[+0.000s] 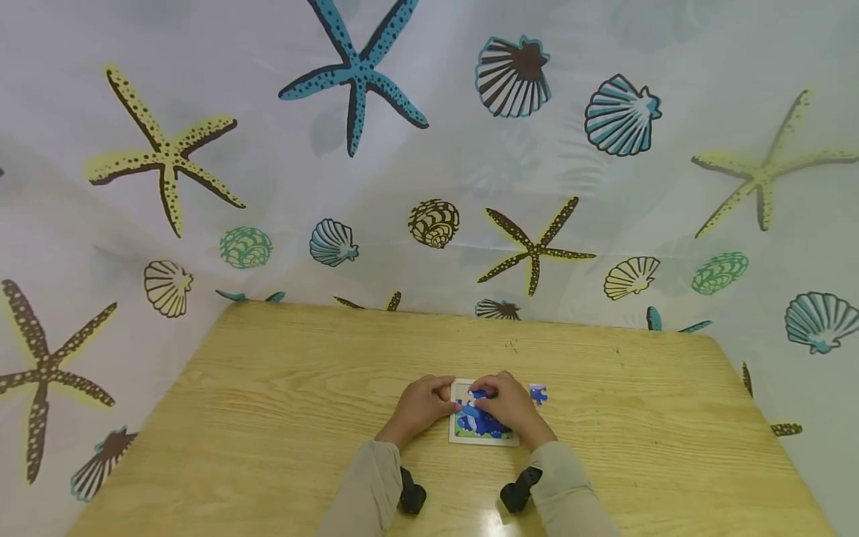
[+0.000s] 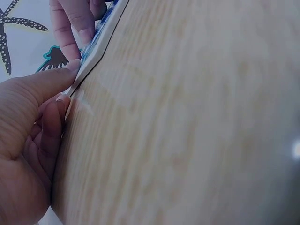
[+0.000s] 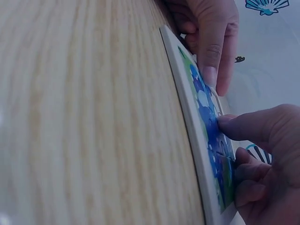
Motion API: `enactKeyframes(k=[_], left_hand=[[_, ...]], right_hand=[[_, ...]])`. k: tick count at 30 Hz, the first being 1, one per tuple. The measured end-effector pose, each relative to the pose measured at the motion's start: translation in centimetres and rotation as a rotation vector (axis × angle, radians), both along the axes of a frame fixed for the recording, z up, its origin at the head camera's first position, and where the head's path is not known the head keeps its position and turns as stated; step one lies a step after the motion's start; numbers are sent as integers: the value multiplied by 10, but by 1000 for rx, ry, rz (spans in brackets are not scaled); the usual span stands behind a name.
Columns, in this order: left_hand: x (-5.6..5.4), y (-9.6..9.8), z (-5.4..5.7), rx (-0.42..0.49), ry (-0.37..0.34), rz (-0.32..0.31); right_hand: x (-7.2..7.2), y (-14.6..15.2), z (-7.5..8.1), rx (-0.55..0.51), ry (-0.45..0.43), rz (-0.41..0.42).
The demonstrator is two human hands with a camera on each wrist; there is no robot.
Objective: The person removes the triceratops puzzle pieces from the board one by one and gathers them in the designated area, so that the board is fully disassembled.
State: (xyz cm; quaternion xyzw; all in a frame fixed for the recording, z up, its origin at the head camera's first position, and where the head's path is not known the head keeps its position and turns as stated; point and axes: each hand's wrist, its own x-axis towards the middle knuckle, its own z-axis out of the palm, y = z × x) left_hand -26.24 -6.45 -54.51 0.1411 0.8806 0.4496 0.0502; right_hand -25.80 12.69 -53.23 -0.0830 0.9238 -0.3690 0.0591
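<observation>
A small jigsaw puzzle board point(image 1: 485, 440) lies on the table, its pale frame around a blue dinosaur picture with green at the bottom. My left hand point(image 1: 424, 406) grips the board's left edge, thumb point(image 2: 49, 83) over the frame and curled fingers point(image 2: 50, 133) along its side. Over the upper part of the picture, my right hand point(image 1: 506, 403) pinches a blue-and-white puzzle piece point(image 1: 478, 394) between thumb and fingers, which partly hide it. The right thumb point(image 3: 243, 125) reaches down to the picture's surface in the right wrist view. Pale board backing shows at the upper left.
One loose blue puzzle piece point(image 1: 538, 394) lies on the wooden table point(image 1: 302, 388), just right of the board and beside the right hand. Black wrist devices point(image 1: 412, 492) sit under both sleeves. A curtain point(image 1: 403, 283) with starfish and shells surrounds the table's back and sides.
</observation>
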Motion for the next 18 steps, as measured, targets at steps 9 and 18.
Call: enactKeyframes(k=[9,18], left_hand=[[0,0,-1,12,-2,3],[-1,0,-3,3,13,0]], right_hand=[[3,-3,2,-29,-21,-51],[6,-5,-2,-96,-35,-140]])
